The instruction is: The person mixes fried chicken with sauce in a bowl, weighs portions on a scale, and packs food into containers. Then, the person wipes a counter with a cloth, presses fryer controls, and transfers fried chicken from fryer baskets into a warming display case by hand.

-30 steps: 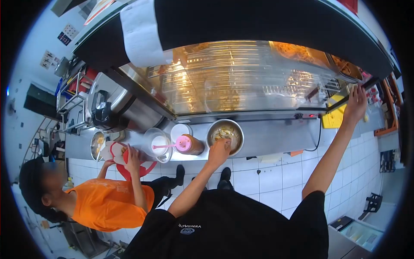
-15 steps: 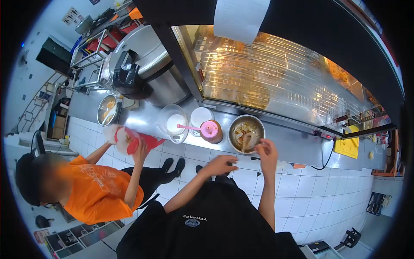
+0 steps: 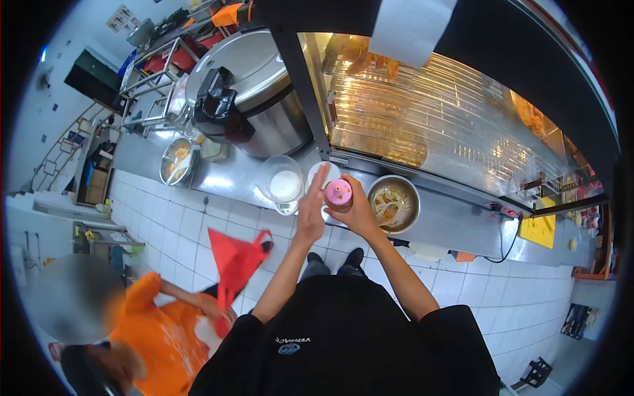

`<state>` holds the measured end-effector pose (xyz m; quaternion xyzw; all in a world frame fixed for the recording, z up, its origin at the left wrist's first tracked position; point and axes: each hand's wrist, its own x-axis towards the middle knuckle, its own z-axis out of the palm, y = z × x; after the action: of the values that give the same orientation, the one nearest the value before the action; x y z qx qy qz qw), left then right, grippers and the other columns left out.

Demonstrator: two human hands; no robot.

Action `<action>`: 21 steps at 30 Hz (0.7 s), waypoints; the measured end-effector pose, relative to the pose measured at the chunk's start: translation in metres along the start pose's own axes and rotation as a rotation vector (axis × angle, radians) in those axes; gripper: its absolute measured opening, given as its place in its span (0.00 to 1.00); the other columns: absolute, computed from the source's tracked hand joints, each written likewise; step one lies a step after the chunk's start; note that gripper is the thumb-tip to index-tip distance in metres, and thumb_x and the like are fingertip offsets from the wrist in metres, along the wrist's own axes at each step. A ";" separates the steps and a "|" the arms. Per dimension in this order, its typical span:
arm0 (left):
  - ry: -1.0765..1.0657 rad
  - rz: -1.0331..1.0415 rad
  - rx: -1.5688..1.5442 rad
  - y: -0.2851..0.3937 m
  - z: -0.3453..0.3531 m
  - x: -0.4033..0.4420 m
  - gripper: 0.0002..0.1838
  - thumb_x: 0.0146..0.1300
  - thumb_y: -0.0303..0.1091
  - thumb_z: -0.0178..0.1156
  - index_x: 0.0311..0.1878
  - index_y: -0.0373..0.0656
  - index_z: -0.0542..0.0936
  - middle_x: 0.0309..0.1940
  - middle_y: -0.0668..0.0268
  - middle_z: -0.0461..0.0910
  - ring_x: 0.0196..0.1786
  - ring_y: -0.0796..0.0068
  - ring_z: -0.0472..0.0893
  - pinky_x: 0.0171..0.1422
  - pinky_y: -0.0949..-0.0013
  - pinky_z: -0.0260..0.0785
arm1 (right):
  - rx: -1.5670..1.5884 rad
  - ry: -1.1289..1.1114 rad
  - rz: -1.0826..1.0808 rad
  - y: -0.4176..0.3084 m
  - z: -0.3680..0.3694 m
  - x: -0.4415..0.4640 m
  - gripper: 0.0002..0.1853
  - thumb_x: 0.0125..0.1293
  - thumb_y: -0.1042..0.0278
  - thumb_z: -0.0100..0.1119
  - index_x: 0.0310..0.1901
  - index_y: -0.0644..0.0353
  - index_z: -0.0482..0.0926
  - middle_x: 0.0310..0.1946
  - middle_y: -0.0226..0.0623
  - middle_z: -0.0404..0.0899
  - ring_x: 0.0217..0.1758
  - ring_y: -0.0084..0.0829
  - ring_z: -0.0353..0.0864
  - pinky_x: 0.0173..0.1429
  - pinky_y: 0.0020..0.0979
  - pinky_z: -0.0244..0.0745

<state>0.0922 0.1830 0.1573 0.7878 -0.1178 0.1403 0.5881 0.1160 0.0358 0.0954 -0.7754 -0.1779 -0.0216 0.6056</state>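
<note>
My right hand [image 3: 358, 210] is wrapped around a squat bottle with a pink lid [image 3: 339, 192] at the counter's front edge. Beside it, my left hand [image 3: 312, 212] is held upright with fingers stretched and holds nothing. Whether its fingertips touch the bottle I cannot tell. Just right of my right hand stands a steel bowl [image 3: 415, 210] with brownish sauce and a utensil inside. A white round container [image 3: 321, 173] is partly hidden behind my left hand. To the left, a clear bowl with white contents [image 3: 285, 186] rests by a scale [image 3: 286, 209].
A large steel cooker [image 3: 271, 122] stands at the back left, with a bowl of food [image 3: 165, 173] farther left. The glass-fronted warming cabinet [image 3: 396, 119] fills the back right. Close on my left, a person in orange [image 3: 162, 336] is near a red bag [image 3: 234, 261].
My right hand has moved left from the steel bowl and taken hold of the pink-lidded bottle. My left hand has risen beside it. The co-worker has moved nearer with the red bag.
</note>
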 end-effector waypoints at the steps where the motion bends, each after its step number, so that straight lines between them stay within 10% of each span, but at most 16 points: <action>1: -0.040 0.057 0.038 0.003 0.008 0.002 0.31 0.74 0.42 0.32 0.73 0.31 0.54 0.70 0.54 0.65 0.74 0.63 0.61 0.78 0.56 0.41 | 0.003 0.100 -0.042 0.005 0.007 -0.003 0.44 0.42 0.66 0.79 0.62 0.65 0.64 0.54 0.52 0.73 0.56 0.49 0.77 0.57 0.41 0.73; 3: -0.115 0.114 0.062 0.008 0.018 0.008 0.31 0.73 0.42 0.29 0.73 0.32 0.55 0.70 0.55 0.64 0.75 0.59 0.59 0.80 0.55 0.28 | 0.031 0.125 -0.038 0.002 0.009 -0.004 0.42 0.42 0.66 0.79 0.60 0.65 0.66 0.52 0.52 0.75 0.54 0.50 0.77 0.56 0.41 0.74; 21: -0.141 0.069 0.231 0.001 0.012 0.006 0.28 0.74 0.42 0.31 0.59 0.32 0.75 0.52 0.53 0.81 0.58 0.54 0.78 0.67 0.58 0.64 | -0.090 0.225 -0.096 0.007 0.006 -0.013 0.43 0.42 0.65 0.79 0.61 0.60 0.65 0.57 0.47 0.72 0.58 0.48 0.75 0.59 0.43 0.71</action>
<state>0.0988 0.1714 0.1573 0.8536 -0.1686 0.1175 0.4786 0.1051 0.0371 0.0843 -0.7852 -0.1444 -0.1453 0.5844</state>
